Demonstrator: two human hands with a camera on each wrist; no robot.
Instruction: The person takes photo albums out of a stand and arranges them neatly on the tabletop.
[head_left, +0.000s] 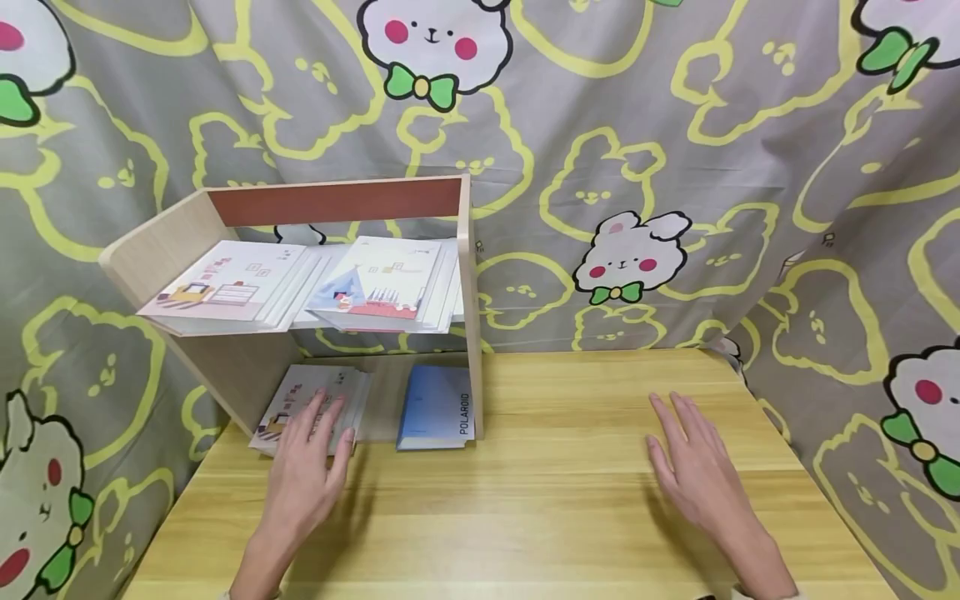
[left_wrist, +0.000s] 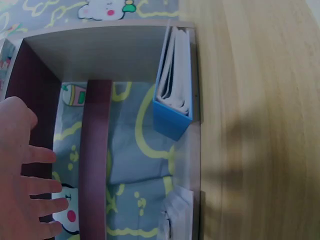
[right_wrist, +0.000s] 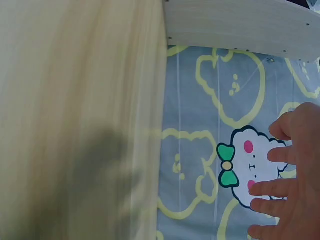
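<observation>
My left hand [head_left: 306, 471] hovers in front of the wooden shelf unit [head_left: 471, 300], its fingers spread and nearly straight, holding nothing. In the head view it overlaps a stack of white illustrated books [head_left: 337, 385] on the lower level. Right of that stack, a blue album [head_left: 435, 404] marked POLAROID stands against the unit's side panel; the left wrist view shows the blue album [left_wrist: 172, 120] with its pages between blue covers. Over the right part of the table hangs my right hand [head_left: 693, 467], fingers extended and nothing in them, its shadow falling on the wood.
On the upper shelf lie two groups of illustrated books, one at the left [head_left: 225, 283] and one at the right [head_left: 378, 279]. The wooden table [head_left: 570, 517] runs back to a patterned curtain [head_left: 525, 175], which also hangs along both sides.
</observation>
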